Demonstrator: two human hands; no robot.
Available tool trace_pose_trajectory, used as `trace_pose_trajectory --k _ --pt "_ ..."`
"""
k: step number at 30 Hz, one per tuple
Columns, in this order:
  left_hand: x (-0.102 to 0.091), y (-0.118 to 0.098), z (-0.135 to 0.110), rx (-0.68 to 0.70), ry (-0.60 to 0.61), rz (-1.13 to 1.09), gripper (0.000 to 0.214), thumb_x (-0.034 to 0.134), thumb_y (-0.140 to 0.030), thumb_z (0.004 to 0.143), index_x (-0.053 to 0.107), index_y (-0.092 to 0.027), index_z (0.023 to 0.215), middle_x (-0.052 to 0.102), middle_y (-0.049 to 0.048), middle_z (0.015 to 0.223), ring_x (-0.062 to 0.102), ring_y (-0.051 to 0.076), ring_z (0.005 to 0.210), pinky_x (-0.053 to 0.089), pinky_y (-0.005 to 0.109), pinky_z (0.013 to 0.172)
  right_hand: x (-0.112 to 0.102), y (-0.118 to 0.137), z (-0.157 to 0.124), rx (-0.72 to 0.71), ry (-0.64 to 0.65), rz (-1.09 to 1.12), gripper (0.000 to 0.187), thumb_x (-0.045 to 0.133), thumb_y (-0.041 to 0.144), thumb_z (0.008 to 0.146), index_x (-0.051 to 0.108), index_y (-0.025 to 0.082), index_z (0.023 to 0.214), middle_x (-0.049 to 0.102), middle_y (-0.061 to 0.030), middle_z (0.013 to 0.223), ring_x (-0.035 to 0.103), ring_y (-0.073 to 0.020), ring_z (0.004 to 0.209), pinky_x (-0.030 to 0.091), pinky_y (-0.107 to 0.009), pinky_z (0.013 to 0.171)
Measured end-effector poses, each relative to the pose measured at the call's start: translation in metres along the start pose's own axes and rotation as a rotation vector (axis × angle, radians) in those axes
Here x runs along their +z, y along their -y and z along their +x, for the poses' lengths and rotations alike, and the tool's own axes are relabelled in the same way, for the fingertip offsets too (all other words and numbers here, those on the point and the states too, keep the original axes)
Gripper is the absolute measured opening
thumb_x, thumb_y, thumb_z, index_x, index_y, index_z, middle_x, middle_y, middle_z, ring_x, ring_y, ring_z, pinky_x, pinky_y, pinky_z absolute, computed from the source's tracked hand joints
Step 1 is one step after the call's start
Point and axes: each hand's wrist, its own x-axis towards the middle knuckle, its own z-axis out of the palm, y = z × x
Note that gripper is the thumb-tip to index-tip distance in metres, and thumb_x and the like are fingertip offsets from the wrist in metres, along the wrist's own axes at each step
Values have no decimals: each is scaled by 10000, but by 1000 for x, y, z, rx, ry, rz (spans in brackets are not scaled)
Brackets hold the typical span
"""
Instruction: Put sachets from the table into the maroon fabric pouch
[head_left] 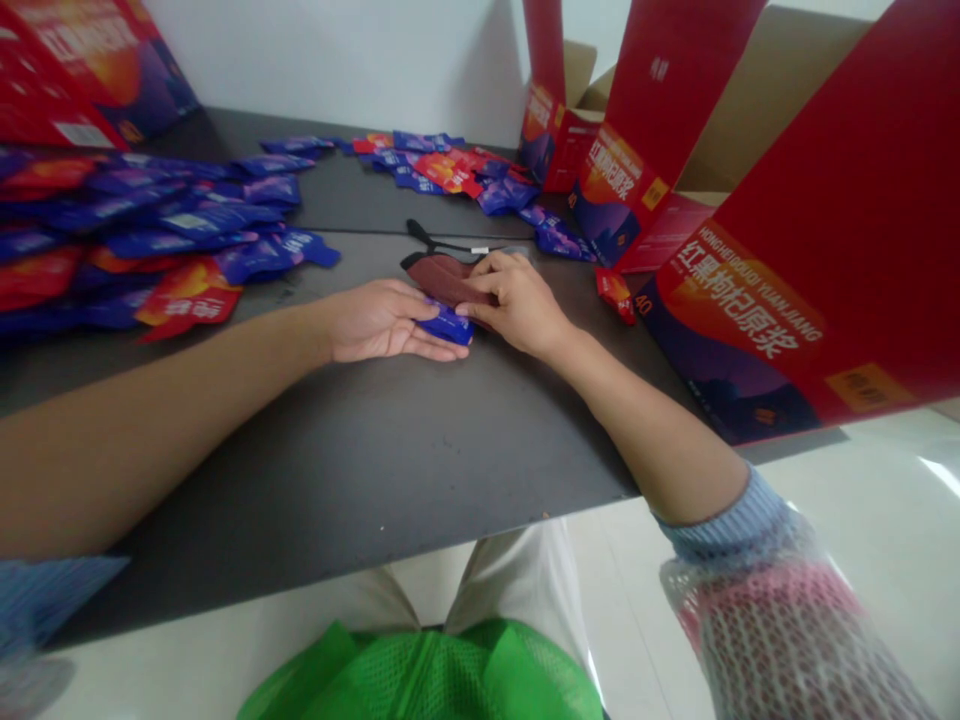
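At the middle of the dark table, my left hand (382,322) lies palm up, its thumb over a blue sachet (448,323) resting on the fingers. My right hand (521,303) is closed on a brown cloth (442,279) with black trim, just above and against the sachet. A black cord (442,243) with a small white tag runs behind the cloth. The fingers of my right hand hide part of the cloth, so its full shape cannot be made out.
Blue and red sachets (165,225) are heaped at the left, with another pile (450,170) at the back. Open red cartons (780,280) stand along the right. One red sachet (616,294) lies beside them. The table's front edge (450,540) runs before my lap.
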Motion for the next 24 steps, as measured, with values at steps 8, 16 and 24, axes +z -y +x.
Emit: trace_pose_trajectory --k 8,16,24 --pt "2 0 -2 11 -9 -3 258 409 -26 992 545 18 1205 776 200 946 781 296 882 469 579 1057 -1 -6 -2 52 -29 -36 310 580 464 971 773 262 1105 652 -94 1102 522 -282 1051 412 -425 899" --pt "-3 3 2 22 38 -7 292 427 -19 969 562 -2 1227 784 176 930 780 285 889 444 595 1085 5 10 -5 -94 -155 9 430 474 516 1015 764 236 1164 665 -92 1102 531 -276 1068 420 -420 910" --pt "-5 2 2 30 85 -61 202 465 -16 964 572 22 1131 764 223 928 777 317 896 488 577 1037 -3 19 -10 141 -94 -104 340 561 476 976 788 249 1090 676 -117 1109 540 -313 1062 446 -470 868"
